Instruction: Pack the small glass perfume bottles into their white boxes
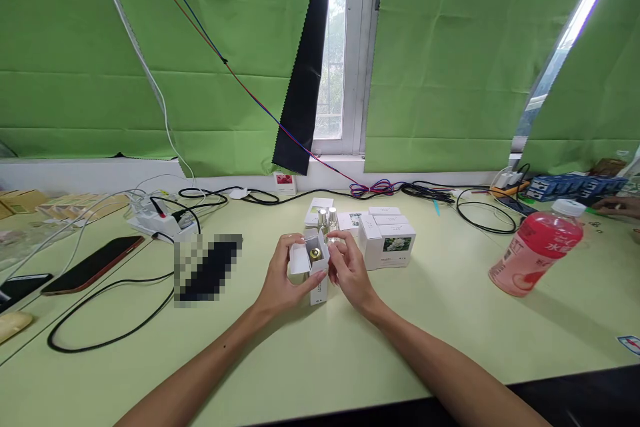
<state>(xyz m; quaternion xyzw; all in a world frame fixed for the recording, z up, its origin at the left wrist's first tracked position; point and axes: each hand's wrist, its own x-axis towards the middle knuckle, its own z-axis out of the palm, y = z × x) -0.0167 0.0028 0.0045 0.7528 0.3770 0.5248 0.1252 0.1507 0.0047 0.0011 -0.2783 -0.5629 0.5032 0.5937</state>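
A small white carton [319, 295] stands on the table with its top flaps open. Inside it shows the gold-coloured round top of a bottle [315, 254]. My left hand [285, 273] is wrapped round the carton's left side, thumb across the front. At the right upper edge, my right hand [347, 270] has its fingers bent and pressed together by a flap; what they pinch, if anything, is hidden. Just behind the carton stand clear bottles with silvery caps [327, 217]. Several closed white boxes [387, 240] with a flower picture stand to the right.
A pink drink bottle [537, 247] stands at the right. Left lie a phone [93, 265], a power strip [163, 219] and a looping black cable [113, 281]. Blue boxes [575, 187] and another person's hand [620, 205] are at the far right. Cables run along the wall.
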